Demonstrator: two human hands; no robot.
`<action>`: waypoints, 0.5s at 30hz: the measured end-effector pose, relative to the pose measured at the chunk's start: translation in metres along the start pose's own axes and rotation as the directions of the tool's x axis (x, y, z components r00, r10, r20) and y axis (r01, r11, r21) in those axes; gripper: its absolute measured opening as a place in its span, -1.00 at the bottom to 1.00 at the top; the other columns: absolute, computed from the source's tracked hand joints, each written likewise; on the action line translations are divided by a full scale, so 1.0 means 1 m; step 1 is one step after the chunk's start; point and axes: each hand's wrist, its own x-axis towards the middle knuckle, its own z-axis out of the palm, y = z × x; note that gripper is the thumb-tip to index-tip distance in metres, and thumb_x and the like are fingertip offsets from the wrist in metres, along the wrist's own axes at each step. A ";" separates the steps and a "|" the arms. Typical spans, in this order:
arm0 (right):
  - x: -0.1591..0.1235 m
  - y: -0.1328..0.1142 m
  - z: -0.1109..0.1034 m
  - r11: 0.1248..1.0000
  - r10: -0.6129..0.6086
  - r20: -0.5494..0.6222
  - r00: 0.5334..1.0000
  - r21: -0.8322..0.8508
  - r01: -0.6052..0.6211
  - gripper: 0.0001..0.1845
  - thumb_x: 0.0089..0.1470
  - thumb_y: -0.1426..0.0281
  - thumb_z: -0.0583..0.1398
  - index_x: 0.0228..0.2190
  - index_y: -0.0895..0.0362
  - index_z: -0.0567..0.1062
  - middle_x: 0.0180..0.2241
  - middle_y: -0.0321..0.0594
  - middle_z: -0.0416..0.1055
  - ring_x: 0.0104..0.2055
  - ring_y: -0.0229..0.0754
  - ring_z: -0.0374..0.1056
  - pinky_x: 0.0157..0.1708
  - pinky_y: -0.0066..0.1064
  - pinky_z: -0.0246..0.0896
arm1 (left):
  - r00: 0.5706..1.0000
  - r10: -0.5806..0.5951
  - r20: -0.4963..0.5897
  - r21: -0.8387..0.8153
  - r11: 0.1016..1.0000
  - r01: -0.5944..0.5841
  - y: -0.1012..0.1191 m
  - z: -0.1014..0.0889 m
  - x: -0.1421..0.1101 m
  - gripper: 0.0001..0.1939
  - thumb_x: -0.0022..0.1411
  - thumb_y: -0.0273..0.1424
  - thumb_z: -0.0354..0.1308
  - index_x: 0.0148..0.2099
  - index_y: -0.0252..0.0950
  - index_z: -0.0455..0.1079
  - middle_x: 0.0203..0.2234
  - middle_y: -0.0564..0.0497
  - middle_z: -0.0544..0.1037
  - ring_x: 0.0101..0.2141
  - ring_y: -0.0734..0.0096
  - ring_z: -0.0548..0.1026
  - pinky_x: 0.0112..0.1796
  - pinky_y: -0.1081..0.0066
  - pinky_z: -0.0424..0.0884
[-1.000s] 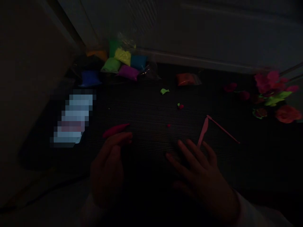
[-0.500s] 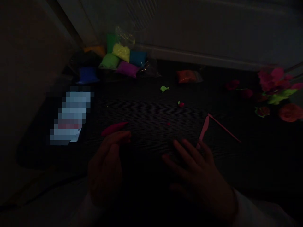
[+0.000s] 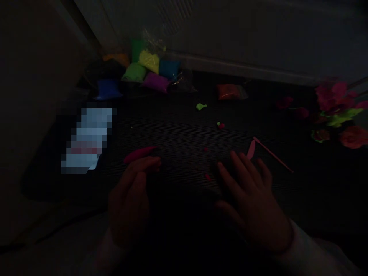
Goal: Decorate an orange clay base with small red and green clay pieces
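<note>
My left hand (image 3: pixel 130 205) rests side-on at the lower left, its fingers loosely bent and the thumb apart from the fingertips. I see nothing held in it, though shadow hides the palm. Just beyond its fingers lies a pink, tapered piece of modelling clay (image 3: pixel 139 154). Spread flat over the dark table, my right hand (image 3: pixel 253 199) is open and covers the lower part of a pink plastic clay knife (image 3: pixel 251 148). A small red clay piece (image 3: pixel 207 176) lies left of its fingertips. Farther off is another red bit (image 3: pixel 205 149).
A thin pink stick tool (image 3: pixel 273 155) touches the knife's tip. Green (image 3: pixel 200 106) and red-green (image 3: pixel 220 125) clay scraps lie beyond. Bagged clay (image 3: pixel 156 82) lines the back, with an orange pack (image 3: pixel 231 92). Clay flowers (image 3: pixel 336 103) stand right; a blurred lit screen (image 3: pixel 87 140) lies left.
My right hand has moved right and slightly forward, uncovering the red clay piece by its fingertips and covering more of the knife. My left hand has stayed nearly still.
</note>
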 end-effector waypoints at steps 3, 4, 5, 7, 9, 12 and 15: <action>-0.001 -0.001 -0.002 1.000 -0.031 0.008 0.999 0.003 0.031 -0.38 0.02 0.06 0.02 0.08 0.07 0.17 0.18 0.11 -0.07 0.21 0.16 -0.18 0.04 0.15 -0.24 | 0.999 0.020 0.026 0.044 0.999 -0.021 -0.002 -0.001 0.000 -0.74 0.22 -0.48 -0.10 -0.20 -0.20 0.42 -0.25 0.05 0.47 -0.23 0.41 0.40 -0.20 0.40 0.32; -0.001 -0.002 -0.002 0.999 -0.048 0.030 0.998 0.008 0.048 -0.38 0.01 0.05 0.03 0.08 0.03 0.17 0.18 0.07 -0.06 0.20 0.15 -0.16 0.04 0.14 -0.24 | 0.999 0.029 0.025 0.047 0.998 -0.030 -0.003 -0.001 -0.001 -0.74 0.22 -0.47 -0.10 -0.20 -0.20 0.42 -0.25 0.06 0.47 -0.23 0.41 0.40 -0.19 0.40 0.32; 0.000 -0.004 -0.002 0.998 -0.057 0.050 0.997 0.013 0.057 -0.38 -0.01 0.03 0.04 0.07 -0.01 0.18 0.18 0.03 -0.04 0.20 0.13 -0.13 0.04 0.13 -0.24 | 0.999 0.045 0.019 0.046 0.998 -0.045 -0.004 -0.001 -0.001 -0.73 0.24 -0.46 -0.11 -0.19 -0.19 0.41 -0.24 0.06 0.47 -0.23 0.41 0.40 -0.19 0.40 0.32; 0.002 -0.006 -0.001 0.999 -0.040 0.068 0.997 0.011 0.040 -0.37 -0.03 0.00 0.04 0.06 -0.04 0.21 0.18 -0.02 0.00 0.19 0.12 -0.11 0.05 0.11 -0.24 | 0.997 0.075 0.017 0.034 0.997 -0.076 -0.006 -0.002 -0.002 -0.73 0.25 -0.43 -0.12 -0.17 -0.18 0.41 -0.23 0.06 0.46 -0.22 0.42 0.40 -0.19 0.39 0.31; 0.003 -0.008 0.000 1.000 -0.002 0.053 0.999 -0.007 0.003 -0.38 -0.03 0.00 0.04 0.03 0.00 0.25 0.17 0.00 0.02 0.19 0.13 -0.12 0.05 0.11 -0.24 | 0.996 0.083 0.025 0.003 0.997 -0.083 -0.007 -0.002 -0.003 -0.74 0.24 -0.41 -0.11 -0.16 -0.16 0.40 -0.20 0.07 0.46 -0.21 0.41 0.39 -0.19 0.39 0.31; 0.003 -0.008 0.001 0.999 -0.037 0.071 0.997 0.003 0.037 -0.40 -0.01 0.00 0.02 0.03 -0.02 0.26 0.16 -0.03 0.04 0.18 0.12 -0.09 0.05 0.11 -0.24 | 0.999 0.035 0.035 -0.048 0.998 -0.033 -0.004 -0.002 -0.002 -0.75 0.24 -0.38 -0.10 -0.17 -0.15 0.41 -0.21 0.06 0.46 -0.22 0.40 0.40 -0.20 0.38 0.31; 0.002 -0.007 0.001 0.998 -0.058 0.076 0.995 0.012 0.058 -0.40 -0.01 -0.02 0.00 0.04 -0.07 0.23 0.17 -0.06 0.03 0.18 0.11 -0.08 0.04 0.10 -0.23 | 1.000 0.008 0.027 -0.033 0.999 -0.007 0.001 -0.001 -0.001 -0.76 0.21 -0.41 -0.08 -0.21 -0.17 0.42 -0.25 0.06 0.47 -0.25 0.40 0.40 -0.21 0.39 0.31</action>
